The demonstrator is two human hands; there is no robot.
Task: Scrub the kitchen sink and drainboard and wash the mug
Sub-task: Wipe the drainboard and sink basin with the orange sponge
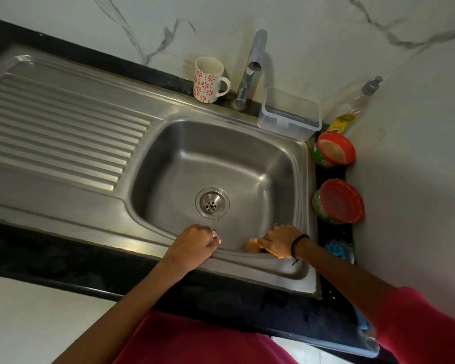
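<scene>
A stainless steel sink [279, 164] with a round drain [212, 203] fills the middle, and its ridged drainboard [58, 130] runs to the left. My right hand [279, 240] grips an orange sponge [252, 245] against the sink's near inner wall. My left hand [195, 245] rests on the sink's front rim with its fingers curled and nothing in it. A white mug [208, 80] with red flowers stands upright on the back ledge, left of the tap [250, 69].
A clear plastic box [289, 114] sits at the sink's back right corner. Along the right wall stand a soap dispenser bottle [357, 103], two red-lidded tubs [334, 151] [338, 202] and a blue scrubber [339, 249]. Black counter [37, 253] edges the sink.
</scene>
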